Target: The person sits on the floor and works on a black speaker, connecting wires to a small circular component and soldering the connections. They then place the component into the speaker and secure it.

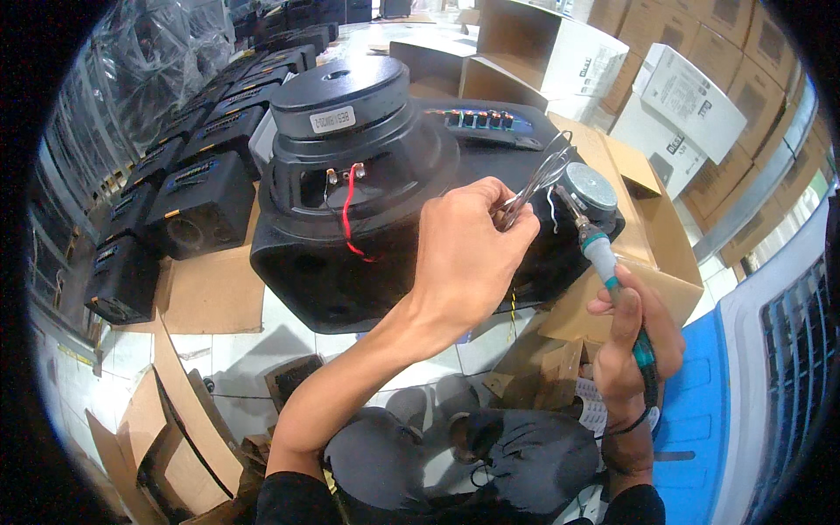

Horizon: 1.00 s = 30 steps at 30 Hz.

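Note:
A loose coil of thin silvery solder wire (549, 168) is pinched in the fingers of my left hand (468, 249). My right hand (637, 337) grips a soldering iron (600, 256) with a white and teal handle, its tip angled up to the left beside a small round speaker driver (590, 189). A white wire (552, 210) stands between the wire coil and that driver. Both hands are over a black plastic speaker panel (302, 284). On its left side a large speaker driver (339, 96) sits magnet up, with a red wire (350, 206) at its terminals.
A circuit board (479, 120) with coloured parts lies on the panel's far side. An open cardboard box (643, 293) stands beneath its right end, next to a blue and white plastic unit (700, 402). Several black speaker cabinets (197, 206) line the left; white cartons (674, 114) stand far right.

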Each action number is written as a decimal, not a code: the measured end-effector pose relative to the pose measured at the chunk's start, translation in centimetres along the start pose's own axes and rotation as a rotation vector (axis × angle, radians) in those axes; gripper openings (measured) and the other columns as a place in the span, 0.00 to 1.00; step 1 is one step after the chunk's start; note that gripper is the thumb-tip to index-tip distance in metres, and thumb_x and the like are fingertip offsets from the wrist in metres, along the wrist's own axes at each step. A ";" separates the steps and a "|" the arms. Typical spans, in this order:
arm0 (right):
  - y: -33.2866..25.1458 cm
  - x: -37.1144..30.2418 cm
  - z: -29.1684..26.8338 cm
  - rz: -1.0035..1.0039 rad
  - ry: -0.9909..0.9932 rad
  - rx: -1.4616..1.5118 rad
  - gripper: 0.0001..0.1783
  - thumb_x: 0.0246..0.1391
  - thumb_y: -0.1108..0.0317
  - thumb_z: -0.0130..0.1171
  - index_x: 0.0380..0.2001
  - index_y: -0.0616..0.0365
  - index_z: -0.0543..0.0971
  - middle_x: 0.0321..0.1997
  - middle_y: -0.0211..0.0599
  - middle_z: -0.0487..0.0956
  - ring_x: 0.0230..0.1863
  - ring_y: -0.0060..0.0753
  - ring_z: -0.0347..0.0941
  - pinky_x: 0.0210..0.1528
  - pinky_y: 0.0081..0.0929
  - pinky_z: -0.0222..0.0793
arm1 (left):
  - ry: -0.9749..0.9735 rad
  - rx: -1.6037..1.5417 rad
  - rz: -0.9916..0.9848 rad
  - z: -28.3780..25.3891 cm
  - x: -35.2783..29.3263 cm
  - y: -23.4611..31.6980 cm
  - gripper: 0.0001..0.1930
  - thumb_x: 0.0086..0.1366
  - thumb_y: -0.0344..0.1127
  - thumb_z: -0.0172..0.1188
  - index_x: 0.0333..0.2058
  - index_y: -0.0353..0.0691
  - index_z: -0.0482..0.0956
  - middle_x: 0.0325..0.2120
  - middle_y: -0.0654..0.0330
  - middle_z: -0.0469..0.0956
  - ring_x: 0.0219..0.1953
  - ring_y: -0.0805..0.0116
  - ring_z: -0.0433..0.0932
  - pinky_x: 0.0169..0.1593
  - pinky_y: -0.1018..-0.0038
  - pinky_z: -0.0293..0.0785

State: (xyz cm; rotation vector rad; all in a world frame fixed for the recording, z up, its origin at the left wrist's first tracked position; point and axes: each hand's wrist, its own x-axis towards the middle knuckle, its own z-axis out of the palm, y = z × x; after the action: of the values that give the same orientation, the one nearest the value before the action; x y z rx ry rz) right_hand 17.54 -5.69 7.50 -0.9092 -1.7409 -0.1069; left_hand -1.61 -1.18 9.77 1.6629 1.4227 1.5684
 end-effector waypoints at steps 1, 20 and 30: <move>0.2 0.0 0.1 -0.018 0.019 0.004 0.13 0.67 0.70 0.54 0.46 0.70 0.81 0.30 0.45 0.83 0.27 0.30 0.81 0.31 0.25 0.74 | -0.001 0.002 0.004 0.0 0.0 0.0 0.12 0.63 0.33 0.63 0.27 0.27 0.80 0.16 0.58 0.76 0.21 0.81 0.70 0.27 0.76 0.68; 0.5 -0.6 0.9 -0.080 0.046 -0.055 0.13 0.64 0.70 0.60 0.46 0.68 0.82 0.23 0.42 0.83 0.25 0.35 0.82 0.28 0.28 0.75 | -0.084 0.056 -0.023 0.1 0.3 0.1 0.12 0.61 0.33 0.64 0.30 0.25 0.83 0.21 0.47 0.82 0.23 0.72 0.80 0.32 0.72 0.75; 1.1 -1.4 1.1 0.021 0.090 0.055 0.17 0.68 0.63 0.56 0.47 0.69 0.81 0.25 0.42 0.84 0.27 0.33 0.83 0.31 0.27 0.76 | -0.079 0.051 0.003 0.1 0.2 0.1 0.12 0.60 0.33 0.65 0.31 0.26 0.83 0.23 0.47 0.82 0.25 0.72 0.80 0.34 0.72 0.76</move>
State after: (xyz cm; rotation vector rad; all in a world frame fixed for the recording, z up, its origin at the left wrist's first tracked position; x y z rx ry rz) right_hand 17.49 -5.07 5.45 -0.8698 -1.6428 -0.0848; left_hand -1.53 -1.06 9.90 1.7370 1.4311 1.4629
